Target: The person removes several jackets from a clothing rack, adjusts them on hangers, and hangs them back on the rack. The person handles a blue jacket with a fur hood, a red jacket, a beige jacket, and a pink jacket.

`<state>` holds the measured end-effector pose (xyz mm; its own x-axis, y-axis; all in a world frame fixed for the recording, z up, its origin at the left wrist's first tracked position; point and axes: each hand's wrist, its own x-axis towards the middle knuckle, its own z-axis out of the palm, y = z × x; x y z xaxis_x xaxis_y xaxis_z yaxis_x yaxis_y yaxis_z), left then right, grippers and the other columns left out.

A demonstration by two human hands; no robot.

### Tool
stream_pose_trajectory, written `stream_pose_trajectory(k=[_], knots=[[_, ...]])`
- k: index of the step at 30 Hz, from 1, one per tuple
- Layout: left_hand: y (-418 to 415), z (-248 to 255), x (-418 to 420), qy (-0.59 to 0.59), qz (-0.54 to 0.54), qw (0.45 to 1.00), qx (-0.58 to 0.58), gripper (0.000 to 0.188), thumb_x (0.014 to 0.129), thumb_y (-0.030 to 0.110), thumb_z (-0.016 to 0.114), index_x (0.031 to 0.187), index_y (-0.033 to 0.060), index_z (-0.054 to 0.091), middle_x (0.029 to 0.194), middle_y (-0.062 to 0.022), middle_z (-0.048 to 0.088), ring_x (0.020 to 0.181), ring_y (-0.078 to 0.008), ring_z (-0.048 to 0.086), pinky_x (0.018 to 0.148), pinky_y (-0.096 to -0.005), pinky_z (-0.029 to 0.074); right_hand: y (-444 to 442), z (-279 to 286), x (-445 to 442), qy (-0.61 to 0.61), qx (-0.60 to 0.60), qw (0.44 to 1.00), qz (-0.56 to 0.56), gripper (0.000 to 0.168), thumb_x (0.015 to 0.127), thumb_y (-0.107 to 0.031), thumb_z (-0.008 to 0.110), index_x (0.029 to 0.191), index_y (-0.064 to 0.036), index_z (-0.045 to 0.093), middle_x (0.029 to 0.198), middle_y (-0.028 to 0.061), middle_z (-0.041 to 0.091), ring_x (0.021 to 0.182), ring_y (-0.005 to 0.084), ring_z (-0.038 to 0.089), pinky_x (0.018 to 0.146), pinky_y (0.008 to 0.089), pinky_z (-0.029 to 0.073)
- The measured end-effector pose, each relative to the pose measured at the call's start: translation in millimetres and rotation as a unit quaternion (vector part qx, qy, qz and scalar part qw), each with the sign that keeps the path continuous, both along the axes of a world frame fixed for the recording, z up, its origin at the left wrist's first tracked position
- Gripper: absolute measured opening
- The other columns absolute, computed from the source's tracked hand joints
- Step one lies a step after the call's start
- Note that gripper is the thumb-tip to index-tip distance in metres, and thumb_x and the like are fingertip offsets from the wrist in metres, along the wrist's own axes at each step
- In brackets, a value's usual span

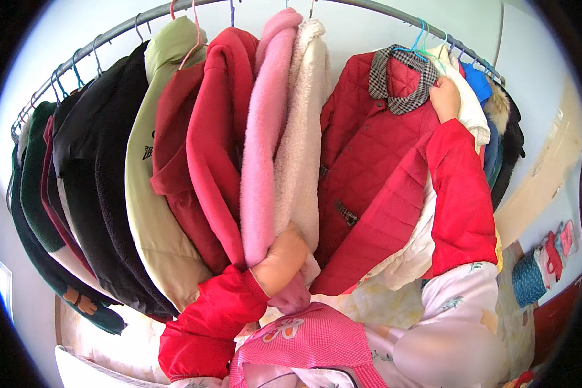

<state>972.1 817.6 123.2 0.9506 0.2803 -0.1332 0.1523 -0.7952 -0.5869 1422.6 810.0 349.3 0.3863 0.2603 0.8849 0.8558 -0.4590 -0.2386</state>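
A red quilted jacket with a black-and-white checked collar hangs from a blue hanger, its front turned towards me. My right hand is closed on its shoulder beside the collar. Lower down, my left hand reaches between a pink fleece coat and a cream fleece coat. Its fingers are hidden by the cloth, so its grip cannot be made out. Both forearms wear red sleeve covers. A white garment hangs just behind my right hand.
A curved-looking metal rail carries the hangers. To the left are red coats, a pale green padded coat and black coats. Blue and fur-trimmed garments crowd the right end. Folded cloths lie at far right.
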Motion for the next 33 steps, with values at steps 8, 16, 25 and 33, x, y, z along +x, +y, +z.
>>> stream_pose_trajectory(k=[8, 16, 25, 33], knots=[[-6.4, -1.5, 2.0, -0.004, -0.013, 0.999, 0.043, 0.022, 0.084, 0.017, 0.054, 0.087, 0.0173, 0.075, 0.089, -0.0060, 0.072, 0.086, -0.0190, 0.065, 0.085, -0.0375, 0.038, 3.9, -15.6, -183.7, -0.319, -0.129, 0.939, 0.011, 0.014, 0.085, -0.009, 0.050, 0.084, -0.007, 0.064, 0.087, 0.0137, 0.062, 0.083, 0.0337, 0.061, 0.072, 0.0481, 0.049], [-19.1, 31.2, -4.0, -0.020, -0.006, 0.998, -0.058, 0.020, 0.083, 0.020, 0.054, 0.087, 0.0208, 0.073, 0.092, 0.0010, 0.071, 0.090, -0.0182, 0.065, 0.088, -0.0364, 0.037, 147.8, -237.6, -169.4, -0.340, -0.649, 0.680, -0.010, 0.049, 0.094, -0.041, 0.046, 0.141, -0.029, 0.049, 0.158, 0.0007, 0.027, 0.148, 0.0316, 0.010, 0.112, 0.0673, 0.001], [-9.4, 20.2, -50.6, -0.048, 0.094, 0.993, -0.061, 0.015, 0.075, 0.019, 0.055, 0.077, 0.0112, 0.068, 0.076, -0.0073, 0.064, 0.081, -0.0202, 0.059, 0.081, -0.0324, 0.039, 187.0, -287.6, -1.8, -0.122, -0.714, 0.677, -0.132, 0.047, 0.094, -0.036, 0.044, 0.139, -0.026, 0.048, 0.154, 0.0079, 0.031, 0.144, 0.0375, 0.014, 0.113, 0.0648, 0.002], [-30.9, 15.9, -43.5, -0.072, -0.033, 0.997, 0.006, 0.028, 0.077, 0.023, 0.054, 0.097, 0.0087, 0.067, 0.103, -0.0085, 0.062, 0.104, -0.0207, 0.055, 0.096, -0.0358, 0.037, 196.1, -267.8, -15.0, -0.073, -0.568, 0.819, 0.039, 0.038, 0.091, -0.025, 0.046, 0.120, -0.008, 0.065, 0.140, 0.0208, 0.048, 0.135, 0.0443, 0.033, 0.113, 0.0592, 0.017]])
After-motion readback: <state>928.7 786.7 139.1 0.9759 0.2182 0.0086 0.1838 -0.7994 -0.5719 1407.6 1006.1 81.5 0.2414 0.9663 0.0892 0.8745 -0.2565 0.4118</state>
